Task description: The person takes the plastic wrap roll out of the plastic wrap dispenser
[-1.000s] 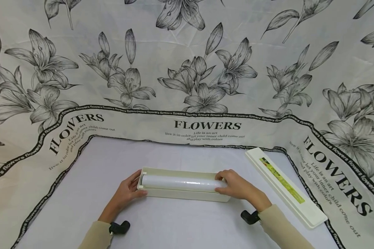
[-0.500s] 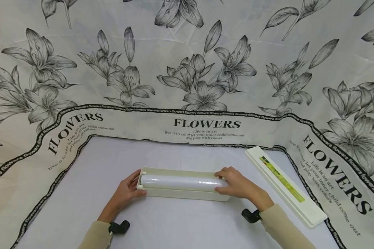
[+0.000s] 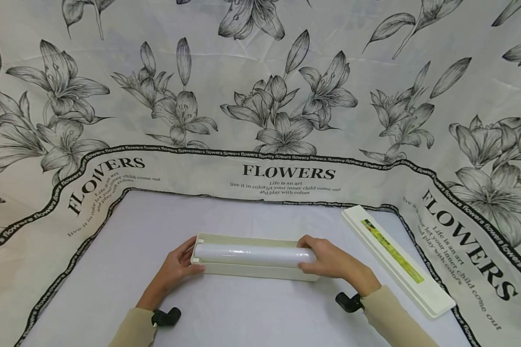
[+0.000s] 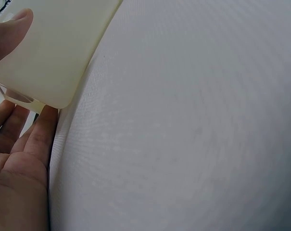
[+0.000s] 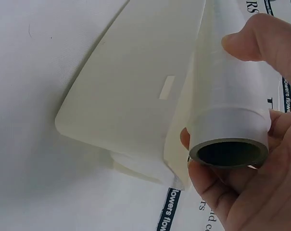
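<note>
A long off-white cling film box (image 3: 260, 271) lies lidless on the white cloth in the head view. In its trough is a shiny cling film roll (image 3: 252, 253). My left hand (image 3: 179, 264) grips the box's left end, its thumb on the front wall and its fingers round the end. At the other end, my right hand (image 3: 323, 258) holds the roll between thumb and fingers. The right wrist view shows the roll's hollow tube end (image 5: 229, 153) raised clear of the box wall (image 5: 121, 82). Most of the left fingers are hidden behind the box in the head view.
A long white lid (image 3: 397, 260) with a yellow-green label lies slanted on the right of the cloth (image 3: 252, 313). Behind, a flower-printed curtain (image 3: 286, 120) rises around the back and sides. Small black devices (image 3: 349, 302) are strapped at both wrists.
The roll has shifted slightly left in the box, its left end now nearer the box's left end. My right hand has moved slightly left with it. Left hand, box and lid stay put.
</note>
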Demonstrator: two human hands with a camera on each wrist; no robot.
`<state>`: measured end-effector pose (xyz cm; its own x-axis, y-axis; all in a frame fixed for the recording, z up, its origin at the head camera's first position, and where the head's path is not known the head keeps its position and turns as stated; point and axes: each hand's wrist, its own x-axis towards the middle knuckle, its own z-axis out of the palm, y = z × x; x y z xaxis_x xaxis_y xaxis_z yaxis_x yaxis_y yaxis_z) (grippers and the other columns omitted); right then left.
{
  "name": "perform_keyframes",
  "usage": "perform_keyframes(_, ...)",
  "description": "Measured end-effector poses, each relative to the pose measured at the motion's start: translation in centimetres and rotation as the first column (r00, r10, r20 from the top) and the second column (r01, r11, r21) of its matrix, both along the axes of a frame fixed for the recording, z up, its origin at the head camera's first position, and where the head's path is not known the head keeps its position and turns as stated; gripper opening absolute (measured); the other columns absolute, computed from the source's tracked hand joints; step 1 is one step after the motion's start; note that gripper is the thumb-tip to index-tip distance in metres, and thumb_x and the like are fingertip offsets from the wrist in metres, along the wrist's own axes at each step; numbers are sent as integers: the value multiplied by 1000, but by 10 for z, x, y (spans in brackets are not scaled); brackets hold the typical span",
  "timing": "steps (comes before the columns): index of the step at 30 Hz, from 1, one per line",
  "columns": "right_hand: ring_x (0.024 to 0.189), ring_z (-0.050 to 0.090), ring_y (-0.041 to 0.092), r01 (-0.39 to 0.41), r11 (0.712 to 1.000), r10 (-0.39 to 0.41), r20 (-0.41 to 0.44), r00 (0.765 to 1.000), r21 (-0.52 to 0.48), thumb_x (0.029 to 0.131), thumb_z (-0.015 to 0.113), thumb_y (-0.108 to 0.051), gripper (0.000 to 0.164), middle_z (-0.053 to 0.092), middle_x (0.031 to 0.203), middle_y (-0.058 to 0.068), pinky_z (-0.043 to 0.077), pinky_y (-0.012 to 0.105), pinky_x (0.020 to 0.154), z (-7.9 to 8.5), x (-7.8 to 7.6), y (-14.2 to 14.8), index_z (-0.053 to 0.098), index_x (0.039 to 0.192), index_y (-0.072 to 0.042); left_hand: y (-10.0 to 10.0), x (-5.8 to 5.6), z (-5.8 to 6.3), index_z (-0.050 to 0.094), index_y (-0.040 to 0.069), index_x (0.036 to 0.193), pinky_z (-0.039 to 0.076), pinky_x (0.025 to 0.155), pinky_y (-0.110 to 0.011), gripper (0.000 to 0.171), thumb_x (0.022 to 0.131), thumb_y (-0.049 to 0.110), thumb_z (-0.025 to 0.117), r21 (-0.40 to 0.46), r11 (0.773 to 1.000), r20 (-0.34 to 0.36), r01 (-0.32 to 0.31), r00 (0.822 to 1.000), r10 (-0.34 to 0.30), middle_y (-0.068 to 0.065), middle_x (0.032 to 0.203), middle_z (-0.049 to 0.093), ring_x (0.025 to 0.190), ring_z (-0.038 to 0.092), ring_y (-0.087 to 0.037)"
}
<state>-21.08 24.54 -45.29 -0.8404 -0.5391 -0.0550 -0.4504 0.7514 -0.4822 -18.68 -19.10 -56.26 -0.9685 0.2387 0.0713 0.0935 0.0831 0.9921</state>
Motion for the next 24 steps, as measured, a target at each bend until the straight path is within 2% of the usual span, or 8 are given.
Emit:
perform_keyframes(6, 93, 60, 14, -62, 997, 60, -55, 997, -40, 87, 73, -23, 42, 69, 116, 4, 56, 32, 78, 0, 1, 0, 64, 126, -9, -1, 0, -2, 25, -1, 161, 44, 105, -11, 100, 81, 4, 85, 12, 1000, 22, 0, 1000, 0, -23, 165, 31, 151, 34, -33)
perform_keyframes(10, 94, 60, 14, -78, 996, 73, -82, 994, -51, 87, 73, -26, 44, 68, 114, 4, 55, 33, 78, -1, 2, 0, 65, 127, -9, -1, 0, -3, 25, -1, 162, 45, 105, -12, 100, 81, 6, 85, 19, 1000, 14, 6, 1000, -6, -23, 166, 31, 150, 37, -26)
perform_keyframes(17, 95, 60, 13, -65, 995, 59, -68, 996, -77, 90, 77, -33, 45, 66, 114, 4, 56, 33, 78, -1, 1, -3, 65, 126, -9, -1, 1, 1, 24, -2, 162, 44, 105, -10, 101, 81, 4, 85, 23, 1000, 24, 6, 1000, -7, -24, 166, 30, 152, 29, -39)
perform_keyframes(24, 100, 62, 15, -28, 994, 25, -24, 999, -110, 92, 76, -29, 47, 69, 124, 7, 57, 36, 83, -3, 4, -5, 63, 130, -5, 0, 1, 2, 24, -1, 162, 43, 105, -10, 102, 80, 4, 86, 32, 999, 33, 3, 999, -4, -23, 166, 29, 153, 29, -38)
